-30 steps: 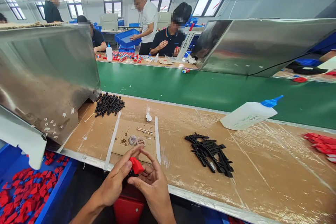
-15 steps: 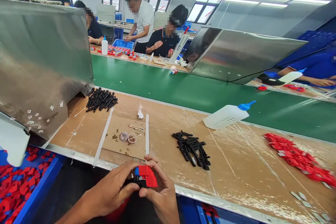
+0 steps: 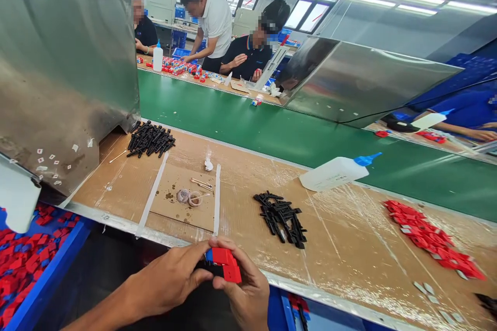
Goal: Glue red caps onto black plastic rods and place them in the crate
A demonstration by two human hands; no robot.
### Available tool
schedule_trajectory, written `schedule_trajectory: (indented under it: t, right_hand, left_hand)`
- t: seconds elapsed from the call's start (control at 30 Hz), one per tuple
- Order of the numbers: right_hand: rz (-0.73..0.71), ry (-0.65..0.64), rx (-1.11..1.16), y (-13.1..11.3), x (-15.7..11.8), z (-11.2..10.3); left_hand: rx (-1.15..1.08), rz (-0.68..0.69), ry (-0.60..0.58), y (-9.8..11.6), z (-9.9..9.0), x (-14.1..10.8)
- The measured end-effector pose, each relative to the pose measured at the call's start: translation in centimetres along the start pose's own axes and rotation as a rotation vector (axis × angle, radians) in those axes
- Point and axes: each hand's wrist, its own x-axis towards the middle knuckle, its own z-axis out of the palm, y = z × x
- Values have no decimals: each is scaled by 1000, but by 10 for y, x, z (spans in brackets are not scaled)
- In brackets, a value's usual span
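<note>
Both my hands meet at the near edge of the cardboard-covered bench [image 3: 349, 248]. Together they grip a small red plastic part [image 3: 227, 264] with a blue bit at its left and a black piece under it. My left hand [image 3: 166, 282] pinches it from the left with thumb and fingers. My right hand [image 3: 246, 295] cups it from the right and below. A heap of black plastic strips [image 3: 281, 217] lies on the bench just beyond my right hand.
A white glue bottle [image 3: 336, 171] with a blue nozzle lies on its side by the green conveyor [image 3: 252, 124]. Red parts [image 3: 430, 238] are piled at right, more black strips [image 3: 149, 139] at back left. A blue bin [image 3: 27, 264] of red parts sits lower left under a steel chute [image 3: 66, 77]. Other people work across the belt.
The part went from a single red piece held up to a red-blue-black assembly held lower at the bench edge. My view swung right, bringing the red pile into sight.
</note>
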Motion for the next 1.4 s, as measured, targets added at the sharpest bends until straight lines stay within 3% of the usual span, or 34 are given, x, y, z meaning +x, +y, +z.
schedule_trajectory:
  t: [0.1, 0.2, 0.27, 0.4, 0.47, 0.57, 0.63, 0.7, 0.77, 0.83, 0.93, 1.0, 1.07, 1.17, 1.3, 1.4]
  right_hand:
    - [-14, 51, -37, 8, -6, -1]
    - [35, 76, -27, 14, -9, -4]
    - [68, 67, 0, 18, -9, -8]
    - [115, 48, 44, 25, -4, -16]
    - [150, 78, 25, 23, -2, -15]
    - [131, 141, -83, 10, -6, -8]
    - [99, 193, -182, 0, -10, -6]
    - [92, 261, -204, -7, -15, -16]
    - [100, 391, -161, -10, -23, -42]
    - [94, 628, -199, -11, -38, -84]
    - [122, 1021, -524, -2, -68, -163]
    - [172, 1122, -600, 13, -85, -214]
    - [264, 1132, -645, 37, -94, -256]
    - [445, 1016, -706, 82, -94, -299]
    - [617, 801, -789, 134, -82, -324]
    - [666, 691, -841, 155, -75, -333]
  left_hand:
    - [9, 45, 19, 2, 7, 2]
    - [-75, -1, 31, 2, 14, 6]
    - [-317, -101, 28, -1, 20, 9]
    - [-1119, -277, -119, -12, 34, 18]
    - [-1255, -312, -161, -16, 40, 22]
    - [-1035, -349, -99, -19, 48, 23]
    - [-709, -332, -42, -23, 48, 24]
    - [-323, -222, -32, -31, 41, 28]
    - [4, -73, 9, -43, 30, 36]
    - [189, 39, 23, -57, 19, 45]
    - [278, 119, -28, -71, 12, 52]
    - [294, 127, -21, -72, 14, 50]
    - [305, 118, 23, -68, 19, 48]
    - [335, 98, 32, -63, 23, 47]
    - [387, 141, -17, -68, 21, 47]
    - [398, 162, 8, -76, 19, 45]
